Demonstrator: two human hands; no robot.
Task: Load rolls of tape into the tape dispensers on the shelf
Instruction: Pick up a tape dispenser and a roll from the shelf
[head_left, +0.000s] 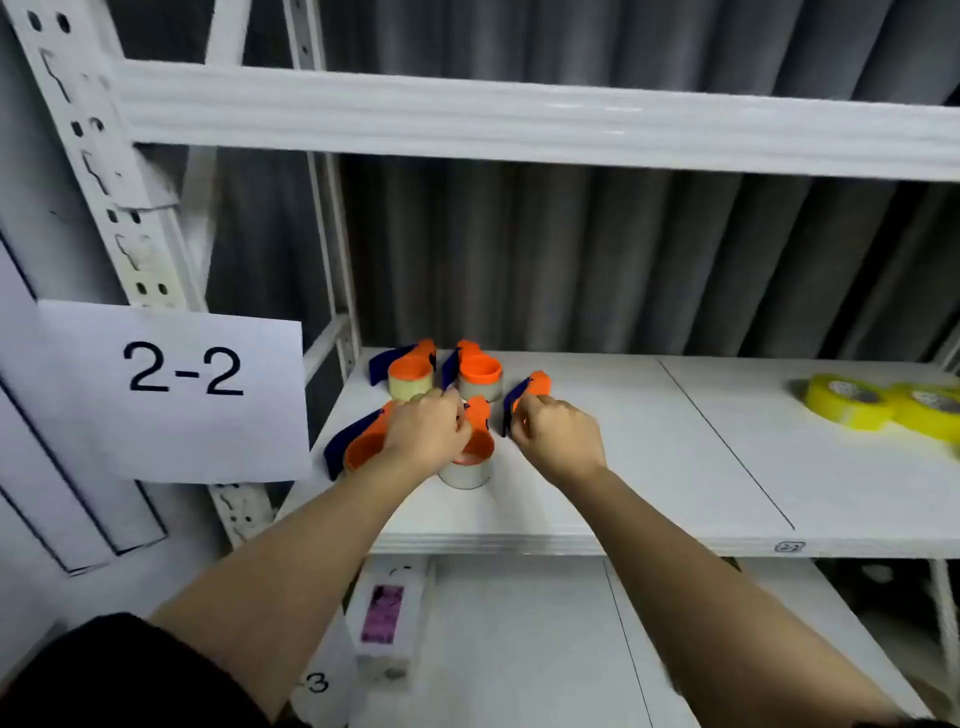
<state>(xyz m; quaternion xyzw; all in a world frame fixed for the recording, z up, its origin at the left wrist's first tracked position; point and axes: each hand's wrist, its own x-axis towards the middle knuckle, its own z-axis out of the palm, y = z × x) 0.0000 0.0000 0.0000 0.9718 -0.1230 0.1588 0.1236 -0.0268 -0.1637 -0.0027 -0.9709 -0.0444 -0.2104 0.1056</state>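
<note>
Beside shelf (571, 499), sign (171, 389) reads "2-2".

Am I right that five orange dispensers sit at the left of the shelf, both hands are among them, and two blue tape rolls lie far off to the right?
Not quite: the two tape rolls on the right are yellow, not blue, as the head view shows. The rest holds: five orange dispensers cluster at the left of the shelf, with the left hand and right hand among them.

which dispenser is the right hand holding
The rightmost dispenser, standing apart at the right edge of the cluster. The right hand grips it; the other four sit further left.
</note>
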